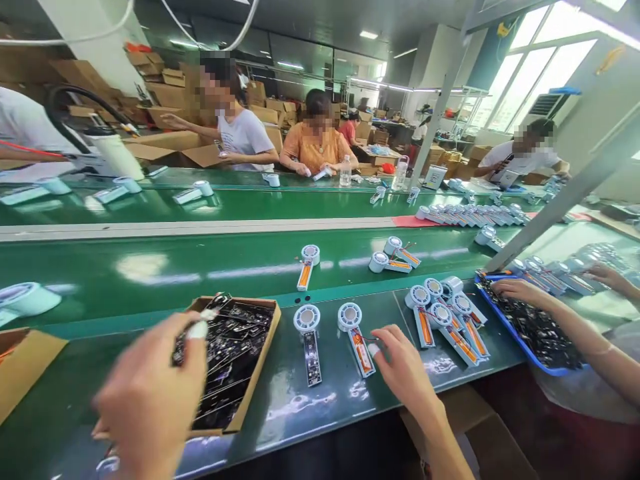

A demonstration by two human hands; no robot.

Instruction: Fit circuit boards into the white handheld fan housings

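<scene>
My left hand (150,400) is raised at the lower left, blurred, its back towards me. A white finger cot on one fingertip points into a cardboard box (260,370) of black circuit boards (230,353). Whether it holds a board is hidden. My right hand (403,370) rests on the green bench with its fingers drawn together, pinching the lower end of an open white fan body with an orange battery (356,337). To the left of this body lies a second fan body with a black board fitted (309,337).
A cluster of fan bodies (450,317) lies to the right. Beyond it a co-worker's hand (520,291) is over a blue tray (543,367) of black boards. More fan bodies (395,257) ride the green conveyor (150,267). Several people sit opposite. A cardboard box (25,367) stands at the left edge.
</scene>
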